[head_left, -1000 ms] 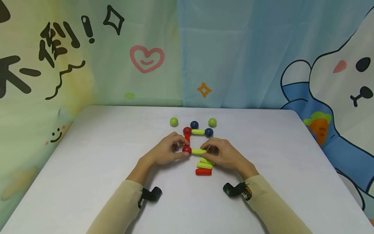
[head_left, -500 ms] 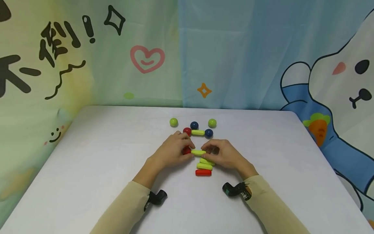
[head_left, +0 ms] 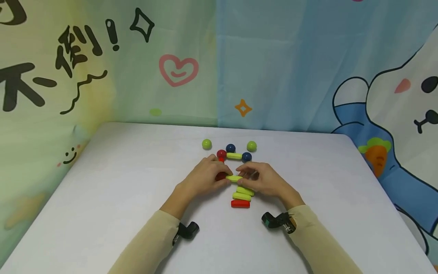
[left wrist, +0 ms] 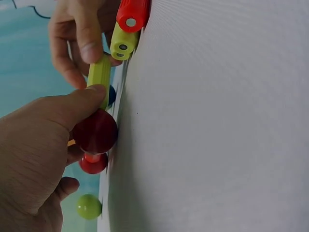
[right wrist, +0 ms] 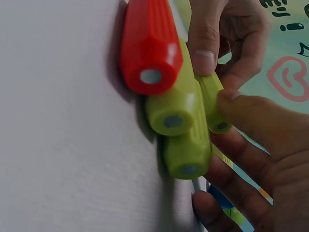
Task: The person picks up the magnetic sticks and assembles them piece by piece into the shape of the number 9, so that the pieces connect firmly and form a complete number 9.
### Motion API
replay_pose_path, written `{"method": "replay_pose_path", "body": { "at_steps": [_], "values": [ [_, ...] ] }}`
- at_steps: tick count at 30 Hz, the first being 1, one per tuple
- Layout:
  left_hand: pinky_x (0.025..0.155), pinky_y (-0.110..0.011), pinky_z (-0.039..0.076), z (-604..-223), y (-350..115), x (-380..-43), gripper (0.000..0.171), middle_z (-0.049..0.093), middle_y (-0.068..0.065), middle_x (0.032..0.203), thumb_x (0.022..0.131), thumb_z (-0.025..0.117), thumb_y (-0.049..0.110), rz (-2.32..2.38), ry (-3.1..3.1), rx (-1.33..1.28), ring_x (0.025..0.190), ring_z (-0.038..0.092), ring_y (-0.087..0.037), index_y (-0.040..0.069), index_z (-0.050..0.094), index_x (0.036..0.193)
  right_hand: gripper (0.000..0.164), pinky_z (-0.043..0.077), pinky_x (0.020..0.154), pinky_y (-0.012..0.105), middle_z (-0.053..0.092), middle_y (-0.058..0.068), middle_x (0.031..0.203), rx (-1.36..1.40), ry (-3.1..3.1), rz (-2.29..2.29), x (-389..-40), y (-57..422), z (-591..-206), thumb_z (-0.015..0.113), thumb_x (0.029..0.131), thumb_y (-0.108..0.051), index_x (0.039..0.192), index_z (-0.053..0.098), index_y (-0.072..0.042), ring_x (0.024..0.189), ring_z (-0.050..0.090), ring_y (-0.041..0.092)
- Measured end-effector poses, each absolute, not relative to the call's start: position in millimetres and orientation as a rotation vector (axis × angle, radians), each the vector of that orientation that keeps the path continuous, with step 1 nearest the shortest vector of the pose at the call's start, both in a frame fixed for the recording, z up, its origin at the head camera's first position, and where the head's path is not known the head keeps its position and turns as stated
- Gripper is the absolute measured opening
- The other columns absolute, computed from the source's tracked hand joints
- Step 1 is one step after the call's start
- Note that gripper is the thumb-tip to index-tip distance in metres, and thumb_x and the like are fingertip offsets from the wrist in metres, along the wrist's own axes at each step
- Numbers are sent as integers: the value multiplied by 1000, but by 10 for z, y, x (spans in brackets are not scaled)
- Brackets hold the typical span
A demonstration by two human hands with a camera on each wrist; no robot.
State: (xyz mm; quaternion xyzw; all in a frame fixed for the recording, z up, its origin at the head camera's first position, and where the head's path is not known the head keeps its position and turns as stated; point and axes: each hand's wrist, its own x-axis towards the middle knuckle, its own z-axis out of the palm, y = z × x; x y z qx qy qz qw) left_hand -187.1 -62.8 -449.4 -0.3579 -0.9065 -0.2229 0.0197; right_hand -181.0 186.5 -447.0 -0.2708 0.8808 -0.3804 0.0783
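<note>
A yellow-green magnetic rod [head_left: 234,178] lies between both hands, its left end against a dark red ball [left wrist: 95,131]. My left hand [head_left: 208,174] pinches the rod near the ball and partly hides the ball in the head view. My right hand [head_left: 263,178] pinches the rod's free end between thumb and fingers, as the right wrist view shows. From the dark red ball a red rod [head_left: 221,160], mostly covered by the left hand, runs to a farther red ball [head_left: 221,154]. Another yellow-green rod [head_left: 234,156] links that ball to a blue ball [head_left: 246,156].
Near the right hand lie two loose yellow-green rods [head_left: 241,196] and a red rod [right wrist: 150,53] with metal end discs. Farther back are a second blue ball [head_left: 230,148], a left green ball [head_left: 207,144] and a right green ball [head_left: 251,146] on the white table [head_left: 137,171].
My left hand has slid rightward from beside the near red ball and red rod to the joint with the yellow-green rod. The right hand has stayed almost in place.
</note>
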Motion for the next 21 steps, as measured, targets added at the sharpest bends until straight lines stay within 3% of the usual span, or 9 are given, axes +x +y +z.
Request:
{"method": "replay_pose_path", "body": {
  "at_steps": [5, 14, 21],
  "values": [
    [82, -31, 43, -4493, -639, -1866, 20, 75, 12, 106, 91, 79, 31, -682, -2830, -1078, 95, 50, -13, 24, 78, 110, 31, 56, 87, 40, 72, -4, 108, -824, 2678, -1170, -1891, 1852, -4417, 72, 98, -22, 126, 69, -12, 96, 67, 14],
    [79, -30, 42, -4507, -652, -1875, 19, 74, 12, 104, 91, 78, 31, -690, -2830, -1077, 94, 49, -13, 24, 77, 109, 30, 54, 87, 46, 70, 10, 118, -943, 2803, -1186, -2047, 1834, -4363, 72, 96, -15, 125, 69, -7, 103, 64, 25],
    [79, -30, 43, -4515, -619, -1864, 18, 74, 11, 105, 92, 77, 28, -705, -2833, -1105, 94, 50, -14, 23, 77, 109, 32, 53, 95, 49, 67, 9, 122, -964, 2831, -1195, -2148, 1850, -4334, 72, 97, -13, 128, 68, -9, 114, 63, 31]
  ]
}}
